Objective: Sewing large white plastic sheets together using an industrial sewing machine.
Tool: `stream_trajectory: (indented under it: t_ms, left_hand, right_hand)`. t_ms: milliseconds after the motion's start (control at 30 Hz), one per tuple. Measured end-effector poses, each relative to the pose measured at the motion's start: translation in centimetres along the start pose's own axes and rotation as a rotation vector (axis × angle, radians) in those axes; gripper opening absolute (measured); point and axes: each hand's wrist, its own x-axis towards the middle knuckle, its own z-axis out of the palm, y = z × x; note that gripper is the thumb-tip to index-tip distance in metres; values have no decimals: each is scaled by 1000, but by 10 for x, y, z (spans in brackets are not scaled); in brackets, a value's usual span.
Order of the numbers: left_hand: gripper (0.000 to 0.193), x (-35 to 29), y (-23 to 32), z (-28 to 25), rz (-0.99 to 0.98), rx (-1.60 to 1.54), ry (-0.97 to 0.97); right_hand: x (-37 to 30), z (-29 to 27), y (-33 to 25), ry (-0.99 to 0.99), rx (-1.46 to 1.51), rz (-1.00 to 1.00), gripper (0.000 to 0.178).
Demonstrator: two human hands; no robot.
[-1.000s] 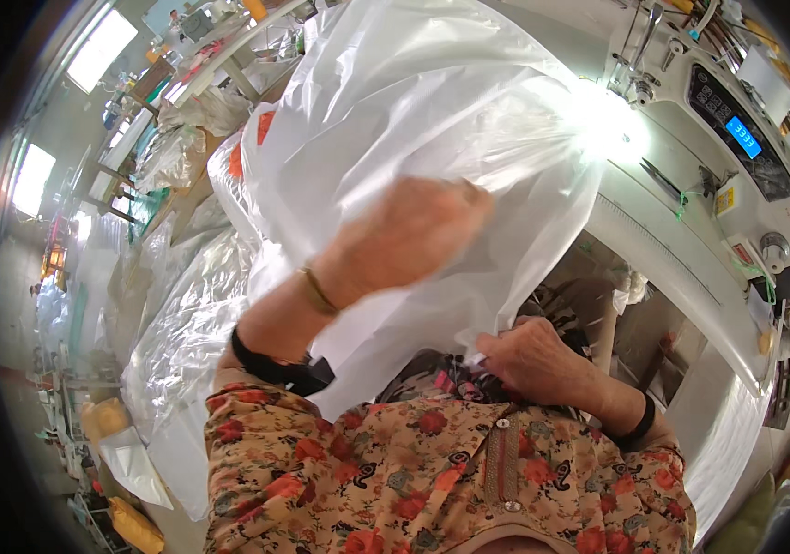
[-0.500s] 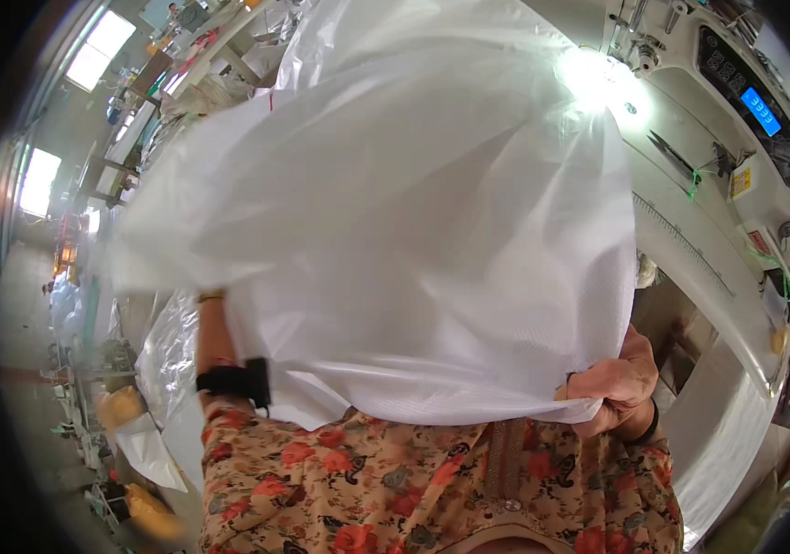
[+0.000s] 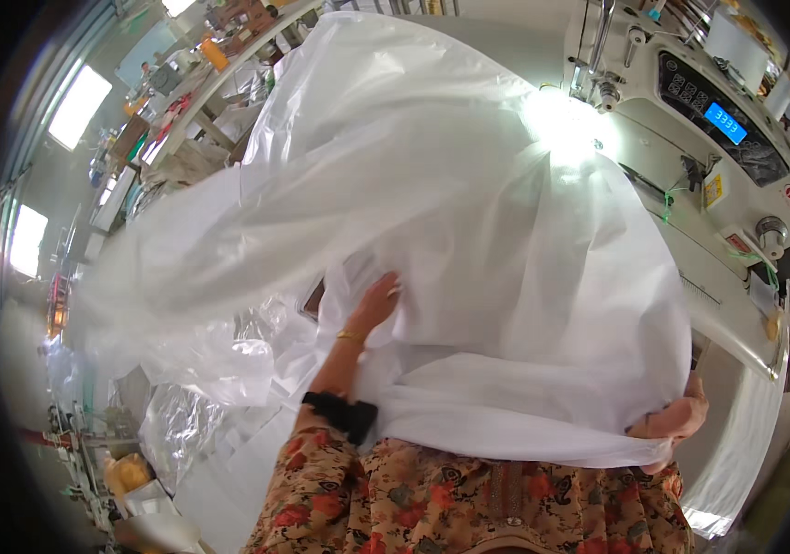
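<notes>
A large sheet of thin, glossy white material (image 3: pixel 506 277) billows across the middle of the view, its far part lying beneath the sewing machine's bright lamp. My right hand (image 3: pixel 676 423) is closed on the near right corner of this sheet, close to my body. Against the sheet's near left part rests my left hand (image 3: pixel 378 303), its visible fingers stretched out and partly lost in the folds. The sheet's left side is smeared by motion. The machine's needle area is hidden by the glare.
The sewing machine (image 3: pixel 736 148) with a lit blue display fills the upper right. Dark thread snips (image 3: pixel 642 182) lie on its bed. Clear plastic film (image 3: pixel 178 429) hangs at the lower left. A cluttered table (image 3: pixel 201 111) stands at the far left.
My left hand has come out from behind the sheet and moved right onto it. The sheet's left side has swung outward to the left. My right hand keeps its corner, lower and farther right.
</notes>
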Motion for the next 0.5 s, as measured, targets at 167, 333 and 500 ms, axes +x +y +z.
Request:
stream_trajectory:
  t_ms: [167,333,500]
  left_hand:
    - [46,72,27,59,-82,114,31]
    - [46,42,30,28,-202,114,-99]
    - [47,9,52,-31,-174,43,-212]
  right_hand:
    - [5,-17,-21,54,-83,176,26]
    - [-23,-41,-27,57,-192,259,23]
    - [-53,-36,-23,110,-156,469,13]
